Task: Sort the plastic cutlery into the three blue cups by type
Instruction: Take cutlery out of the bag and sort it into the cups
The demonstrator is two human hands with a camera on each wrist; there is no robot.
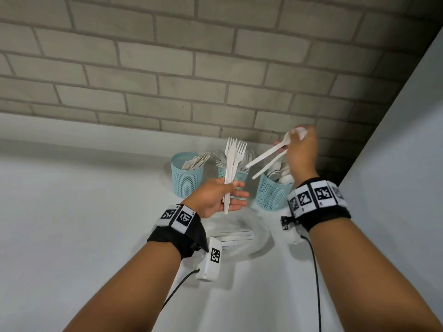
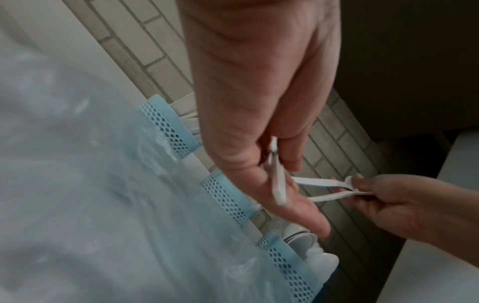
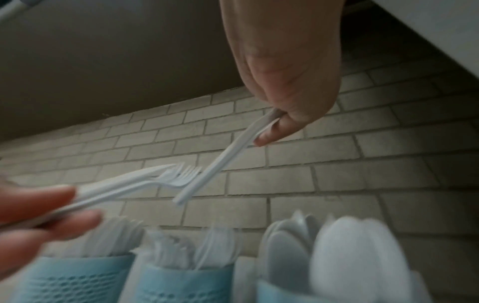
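Three blue mesh cups stand by the brick wall: the left cup (image 1: 187, 176) holds knives, the middle cup (image 1: 232, 176) forks, the right cup (image 1: 273, 194) spoons. My left hand (image 1: 231, 190) pinches a few white forks (image 1: 233, 154) by their handles, tines up, in front of the middle cup. My right hand (image 1: 300, 149) grips two white spoons (image 1: 266, 157) at their bowl ends above the right cup, handles slanting down-left towards the forks. In the right wrist view the spoons (image 3: 220, 162) cross just in front of the forks' (image 3: 145, 180) tines.
A clear plastic plate (image 1: 262, 238) with several white cutlery pieces (image 1: 237, 236) lies on the white counter under my left wrist. A white panel (image 1: 407, 140) rises close on the right. The brick wall (image 1: 167, 68) stands right behind the cups.
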